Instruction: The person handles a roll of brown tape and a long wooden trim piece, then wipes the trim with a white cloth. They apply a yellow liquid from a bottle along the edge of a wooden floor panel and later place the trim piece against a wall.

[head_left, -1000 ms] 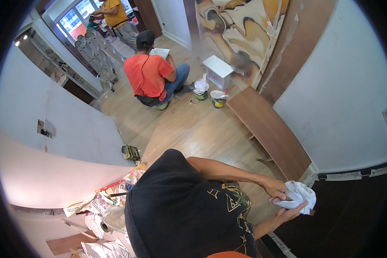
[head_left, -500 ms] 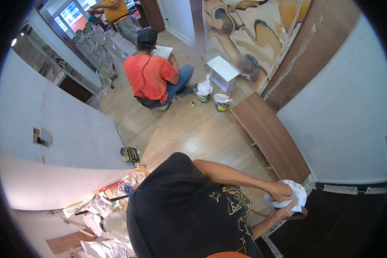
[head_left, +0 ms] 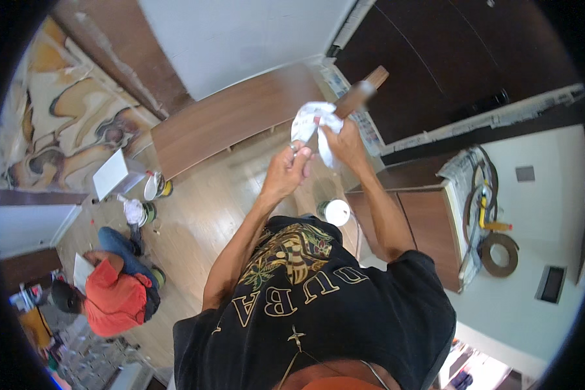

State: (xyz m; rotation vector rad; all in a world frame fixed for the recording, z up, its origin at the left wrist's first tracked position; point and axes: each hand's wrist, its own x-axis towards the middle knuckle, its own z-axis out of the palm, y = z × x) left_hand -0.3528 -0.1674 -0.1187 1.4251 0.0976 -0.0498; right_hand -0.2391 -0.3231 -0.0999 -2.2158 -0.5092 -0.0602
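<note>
In front of me a crumpled white cloth (head_left: 313,117) drapes over and beside a brown wood-look strip (head_left: 354,101), which slants up to the right. My left hand (head_left: 286,171) is closed at the lower left end of the cloth, fingertips pinched together, with a ring on one finger. Just right of it, my right hand (head_left: 346,144) is closed round the strip where the cloth lies against it, and part of the cloth hangs by its thumb. The cloth and fingers hide where the strip's lower end lies.
Ahead lies a long brown panel (head_left: 234,130) on the floor. To my right a counter holds a brown roll (head_left: 500,255) and a yellow-handled tool (head_left: 484,211). A white-topped bucket (head_left: 337,212) stands nearby. A seated person in red (head_left: 118,302) works beside buckets (head_left: 155,186).
My view has swung right, bringing the counter into sight. My hands, cloth and strip now sit centrally; the strip, mostly hidden before, sticks out past the cloth.
</note>
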